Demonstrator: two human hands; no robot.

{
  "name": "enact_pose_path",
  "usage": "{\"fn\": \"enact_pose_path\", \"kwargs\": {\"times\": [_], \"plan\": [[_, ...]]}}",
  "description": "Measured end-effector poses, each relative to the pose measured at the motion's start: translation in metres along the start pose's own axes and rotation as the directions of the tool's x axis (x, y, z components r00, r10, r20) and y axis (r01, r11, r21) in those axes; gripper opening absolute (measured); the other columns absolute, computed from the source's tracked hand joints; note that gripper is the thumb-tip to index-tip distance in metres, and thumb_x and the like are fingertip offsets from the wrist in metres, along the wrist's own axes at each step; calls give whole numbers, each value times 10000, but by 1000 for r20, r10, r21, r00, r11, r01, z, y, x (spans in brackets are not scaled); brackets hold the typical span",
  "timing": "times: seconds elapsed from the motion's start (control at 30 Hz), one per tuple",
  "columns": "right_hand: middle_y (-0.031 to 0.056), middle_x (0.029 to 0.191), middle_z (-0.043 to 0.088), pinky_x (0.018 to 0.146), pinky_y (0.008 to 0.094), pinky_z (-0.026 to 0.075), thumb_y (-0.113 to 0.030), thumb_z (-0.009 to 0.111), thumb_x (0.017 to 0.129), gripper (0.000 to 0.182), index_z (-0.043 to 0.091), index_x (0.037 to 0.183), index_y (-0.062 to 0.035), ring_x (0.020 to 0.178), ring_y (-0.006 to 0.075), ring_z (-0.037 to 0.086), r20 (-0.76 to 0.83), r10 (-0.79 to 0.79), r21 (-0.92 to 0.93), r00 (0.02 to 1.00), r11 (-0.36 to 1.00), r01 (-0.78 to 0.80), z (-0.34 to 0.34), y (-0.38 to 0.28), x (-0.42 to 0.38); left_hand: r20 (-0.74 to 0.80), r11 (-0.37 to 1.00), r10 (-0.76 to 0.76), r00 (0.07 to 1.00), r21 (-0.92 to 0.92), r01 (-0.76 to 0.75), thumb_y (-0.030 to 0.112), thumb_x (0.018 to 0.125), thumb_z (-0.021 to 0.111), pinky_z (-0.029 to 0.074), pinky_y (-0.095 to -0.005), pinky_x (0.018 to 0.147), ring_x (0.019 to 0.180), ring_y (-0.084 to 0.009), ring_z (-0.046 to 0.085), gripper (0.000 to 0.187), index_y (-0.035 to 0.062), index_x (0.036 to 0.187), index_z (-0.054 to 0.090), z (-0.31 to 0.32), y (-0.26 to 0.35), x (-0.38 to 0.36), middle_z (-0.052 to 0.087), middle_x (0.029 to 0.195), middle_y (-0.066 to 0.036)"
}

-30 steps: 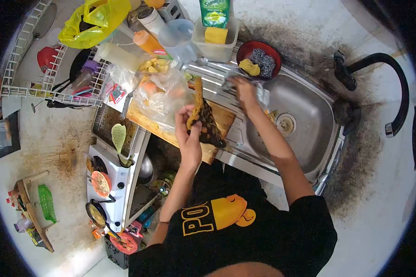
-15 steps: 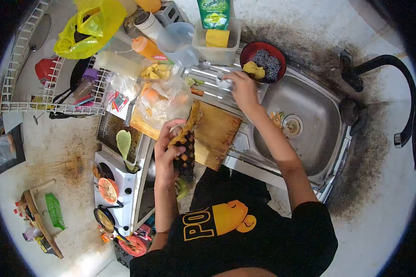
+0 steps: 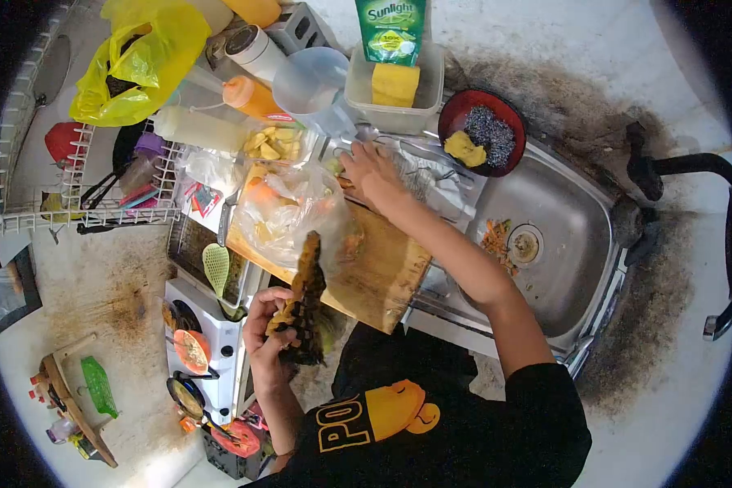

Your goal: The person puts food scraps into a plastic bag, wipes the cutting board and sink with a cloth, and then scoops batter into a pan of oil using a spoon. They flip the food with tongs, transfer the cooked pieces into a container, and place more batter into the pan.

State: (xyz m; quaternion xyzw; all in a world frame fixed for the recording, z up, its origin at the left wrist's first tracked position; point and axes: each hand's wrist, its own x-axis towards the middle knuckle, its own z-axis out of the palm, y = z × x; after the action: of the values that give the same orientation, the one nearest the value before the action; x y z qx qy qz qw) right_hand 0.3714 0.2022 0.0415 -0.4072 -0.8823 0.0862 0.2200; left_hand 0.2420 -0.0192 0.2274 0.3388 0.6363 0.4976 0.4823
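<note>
My left hand (image 3: 270, 329) is closed around a piece of pineapple peel (image 3: 307, 281), dark and knobbly on one side, yellow on the other. It is held upright in front of the cutting board's near edge. My right hand (image 3: 372, 175) reaches over the drainboard with fingers spread, close to a small green piece (image 3: 333, 166); what lies under the fingers is hidden. Left of it, a clear plastic bag (image 3: 289, 215) with orange and yellow contents rests on the wooden cutting board (image 3: 378, 268). Behind the bag stands a container of yellow fruit pieces (image 3: 273, 144).
The steel sink (image 3: 569, 276) has food scraps near its drain. A red bowl (image 3: 496, 122) with a scouring pad sits at its corner. Bottles, a plastic jug (image 3: 309, 81) and a tub with a yellow sponge (image 3: 395, 85) line the back. A stove (image 3: 207, 342) stands left.
My right hand has moved left across the drainboard, and the white thing at its fingers no longer shows there. My left hand has lowered the peel toward me, away from the board.
</note>
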Motion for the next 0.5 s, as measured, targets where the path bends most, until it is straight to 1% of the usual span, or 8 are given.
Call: {"fn": "enact_pose_path", "kwargs": {"times": [0.07,0.17,0.2,0.33,0.4,0.43,0.47,0.5], "plan": [[146,1094,497,875,451,333,-192,689,687,417,560,1057,-49,1043,325,466,31,43,169,999,985,-47,13,4,8,-78,999,14,997,-31,-16,72,543,508,383,-186,592,701,-92,463,495,-23,1029,511,-5,1,2,495,826,-32],[152,1000,543,864,462,363,-102,648,695,370,549,1048,-52,971,337,517,10,44,265,999,963,-45,-7,7,3,-103,997,44,994,-62,-50,73,546,501,381,-195,662,752,-107,485,494,-21,1031,509,-11,0,7,524,871,-49],[152,1000,543,864,462,363,-102,648,695,370,549,1048,-52,971,337,517,12,43,263,999,964,-45,-6,9,3,-100,997,37,994,-66,-44,73,548,502,380,-202,699,778,-117,493,495,-20,1034,509,-12,1,9,533,887,-53],[133,815,596,845,448,377,-55,659,646,233,612,874,-60,872,301,567,63,63,147,996,987,-72,-5,18,7,-99,999,-50,994,-1,50,80,551,512,368,-217,766,809,-127,487,490,-16,1031,514,-10,12,11,529,885,-49],[125,758,604,833,444,378,-55,672,628,186,630,809,-61,836,293,581,82,82,140,993,986,-93,-9,23,5,-31,994,52,998,94,-49,84,555,517,378,-197,690,783,-112,476,484,-8,1030,524,-14,9,12,523,874,-41],[131,711,602,811,464,376,-44,634,648,107,608,751,-54,787,312,593,111,88,195,990,975,-108,-13,26,-1,-40,993,71,997,98,-67,80,556,517,365,-175,593,738,-92,456,482,-3,1031,531,-14,7,12,511,856,-29],[138,665,599,789,484,374,-34,596,668,31,586,693,-47,737,332,604,140,91,249,986,961,-124,-17,29,-8,-41,993,75,996,97,-71,80,556,517,365,-175,593,738,-92,456,482,-3,1031,531,-16,8,11,511,856,-29],[154,795,618,838,502,380,-54,621,670,135,614,805,-48,798,337,601,307,108,190,946,967,-172,-28,33,-12,-41,995,52,998,92,-48,76,557,515,356,-170,564,723,-88,454,483,-2,1034,533,-18,9,10,509,853,-26]]}}
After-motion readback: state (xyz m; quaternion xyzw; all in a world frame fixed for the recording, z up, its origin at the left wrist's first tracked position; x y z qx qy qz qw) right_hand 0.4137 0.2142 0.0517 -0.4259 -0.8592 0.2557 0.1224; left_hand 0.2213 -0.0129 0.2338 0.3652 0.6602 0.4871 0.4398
